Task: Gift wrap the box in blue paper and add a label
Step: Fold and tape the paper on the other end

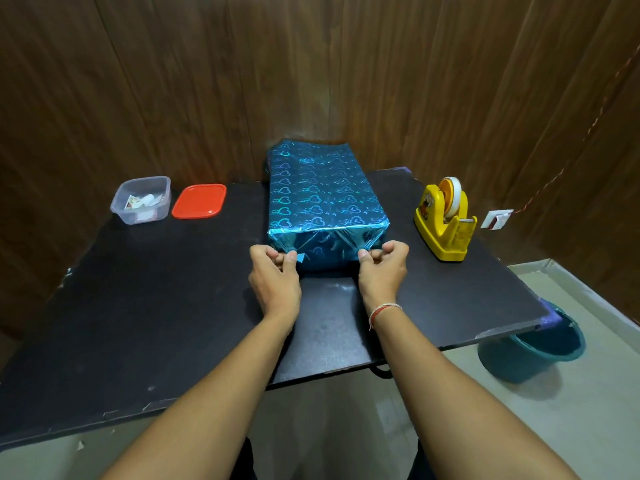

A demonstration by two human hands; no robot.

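A box wrapped in shiny blue heart-patterned paper (322, 192) lies lengthwise in the middle of the black table (138, 306). Its near end has folded flaps. My left hand (273, 271) pinches the paper at the lower left corner of that near end. My right hand (381, 268) pinches the paper at the lower right corner, fingers curled. A yellow tape dispenser (445, 221) with a roll of tape stands to the right of the box. A clear plastic container (142, 199) with small paper labels inside sits at the far left.
A red lid (200, 200) lies beside the clear container. A teal bucket (533, 351) stands on the floor under the table's right corner. Wood-panelled walls close in behind the table; a wall switch (497, 219) is at the right.
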